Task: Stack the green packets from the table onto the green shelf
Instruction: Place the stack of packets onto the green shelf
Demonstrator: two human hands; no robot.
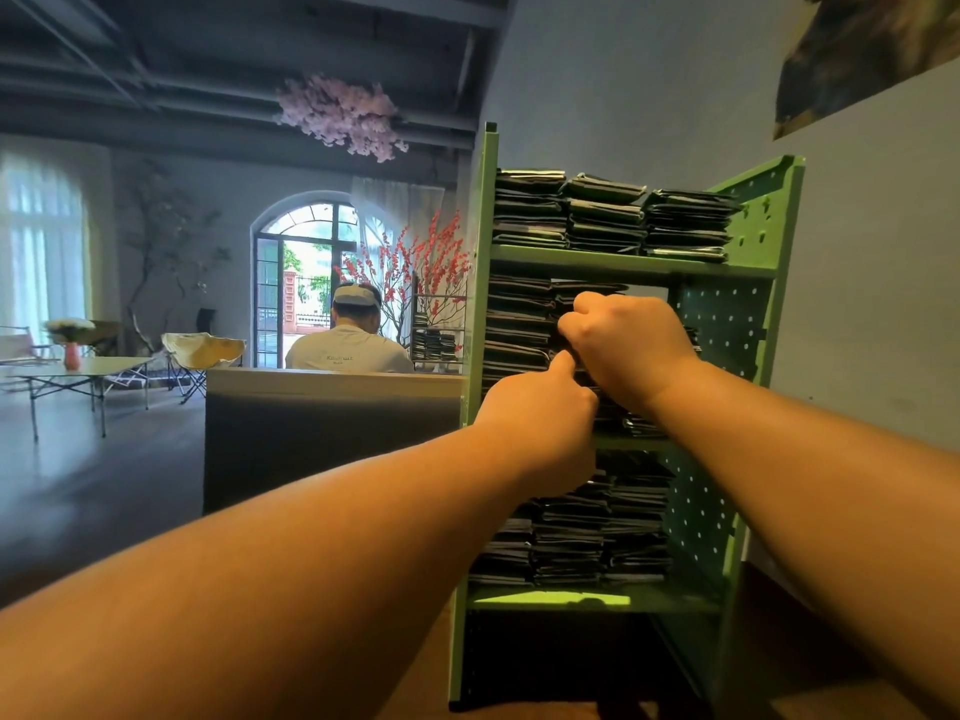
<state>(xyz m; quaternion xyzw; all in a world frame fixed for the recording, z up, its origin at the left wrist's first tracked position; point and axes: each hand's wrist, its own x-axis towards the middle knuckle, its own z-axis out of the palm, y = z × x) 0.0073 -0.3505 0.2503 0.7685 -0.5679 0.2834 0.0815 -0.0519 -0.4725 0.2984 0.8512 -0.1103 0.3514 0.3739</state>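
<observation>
Right fingers [571,324]: curled down over the front edge of the dark, flat foil-edged packets [519,324] on the middle tier; pinching the stack, as far as the back of the hand shows.
Left fingers [563,366]: thumb up against the same stack from below; the other fingers are curled and hidden, so cannot tell how much they hold.
Right hand [631,350]: just above the left hand [540,413], both at the middle tier.
Packets: piled in columns on three tiers of the green pegboard-sided shelf [743,283]; no table supply visible.
Step, my reading: seating packets onto the middle pile.
Doing it well: keep edges square with the neighbouring column, press flat, release low so nothing slides forward.
Risk: slick packets could fan out.
</observation>
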